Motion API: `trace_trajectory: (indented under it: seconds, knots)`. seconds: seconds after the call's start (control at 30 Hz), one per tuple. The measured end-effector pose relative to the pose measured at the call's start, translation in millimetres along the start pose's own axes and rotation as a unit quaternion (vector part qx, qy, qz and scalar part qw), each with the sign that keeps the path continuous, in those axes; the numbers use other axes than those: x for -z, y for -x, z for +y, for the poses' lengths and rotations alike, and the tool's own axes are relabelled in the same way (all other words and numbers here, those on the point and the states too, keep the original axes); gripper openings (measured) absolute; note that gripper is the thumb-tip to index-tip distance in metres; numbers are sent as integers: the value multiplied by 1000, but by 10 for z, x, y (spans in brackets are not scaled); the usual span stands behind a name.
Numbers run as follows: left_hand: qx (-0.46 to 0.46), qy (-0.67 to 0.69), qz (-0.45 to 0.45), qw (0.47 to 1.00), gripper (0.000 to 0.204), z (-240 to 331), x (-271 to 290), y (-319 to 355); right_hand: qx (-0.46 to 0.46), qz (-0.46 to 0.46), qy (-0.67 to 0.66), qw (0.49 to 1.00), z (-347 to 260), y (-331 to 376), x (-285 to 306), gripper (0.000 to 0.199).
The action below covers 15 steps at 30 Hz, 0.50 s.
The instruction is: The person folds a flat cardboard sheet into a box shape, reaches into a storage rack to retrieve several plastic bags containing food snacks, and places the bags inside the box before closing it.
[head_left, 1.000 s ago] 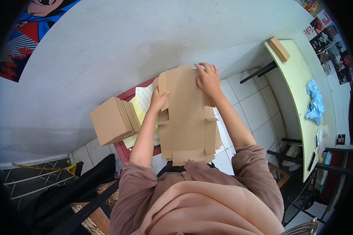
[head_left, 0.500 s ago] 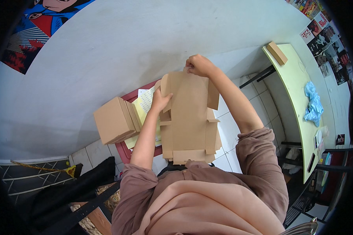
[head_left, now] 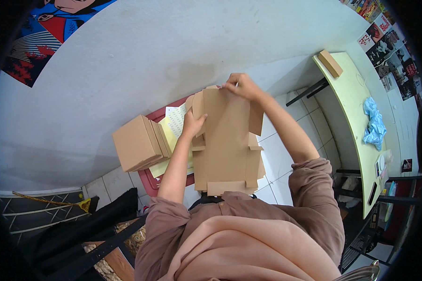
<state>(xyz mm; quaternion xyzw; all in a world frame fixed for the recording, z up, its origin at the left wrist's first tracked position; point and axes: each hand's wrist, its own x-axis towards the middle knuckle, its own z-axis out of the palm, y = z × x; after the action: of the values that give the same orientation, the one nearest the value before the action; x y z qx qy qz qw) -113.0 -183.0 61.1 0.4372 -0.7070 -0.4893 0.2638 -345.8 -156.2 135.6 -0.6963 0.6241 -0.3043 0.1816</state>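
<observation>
Here the person holds a flat, unfolded cardboard box blank (head_left: pixel 227 140) upright in front of the chest, its lower flap just above the collar of the pink-brown shirt (head_left: pixel 239 239). The right hand (head_left: pixel 240 86) is closed on the blank's top edge, fingers pinched over the rim. The left hand (head_left: pixel 192 125) grips the left side of the blank, thumb and fingers clamped on a side flap near the upper corner. Behind the blank lies a red tray (head_left: pixel 150 180) with yellow sheets (head_left: pixel 166 138) and a white printed paper (head_left: pixel 176 119) on it. A stack of folded brown cardboard boxes (head_left: pixel 138 143) stands just to the left of the tray, touching the yellow sheets. To the far right a pale green bench (head_left: pixel 351 93) carries a small brown box (head_left: pixel 330 63) at its far end and a crumpled blue cloth (head_left: pixel 373 124) near its middle. A white tiled floor (head_left: pixel 281 154) shows between the bench and the person.
</observation>
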Motion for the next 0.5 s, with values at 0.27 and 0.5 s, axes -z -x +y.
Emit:
trace_trajectory:
  seconds: [0.27, 0.5]
  knots:
    - [-39, 17, 4, 999, 40, 131, 86, 126, -246, -365, -160, 883, -237, -353, 482, 37]
    - [-54, 25, 14, 998, 39, 105, 104, 126, -173, -377, -112, 903, -242, -380, 392, 28]
